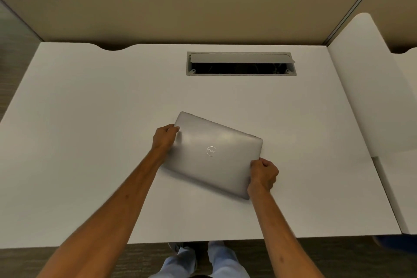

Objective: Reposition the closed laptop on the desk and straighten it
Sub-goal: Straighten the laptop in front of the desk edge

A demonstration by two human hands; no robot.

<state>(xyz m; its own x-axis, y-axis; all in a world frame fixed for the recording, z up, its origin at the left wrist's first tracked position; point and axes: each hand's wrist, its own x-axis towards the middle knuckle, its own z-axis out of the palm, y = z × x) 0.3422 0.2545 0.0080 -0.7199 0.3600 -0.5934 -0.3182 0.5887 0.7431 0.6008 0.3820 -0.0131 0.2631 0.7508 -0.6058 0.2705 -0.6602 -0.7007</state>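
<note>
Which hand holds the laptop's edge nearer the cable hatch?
The left hand, gripping the laptop's far-left corner; the right hand grips the nearer, right edge.

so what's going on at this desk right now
A person is gripping a closed silver laptop by its two short edges, left hand on one side, right hand on the other. The laptop sits crooked on the white desk, not yet squared to its front edge. A cable hatch stands open behind.

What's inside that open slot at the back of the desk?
The slot has its grey lid tipped back. Inside looks dark, with faint cable-like shapes; its contents cannot be made out.
</note>
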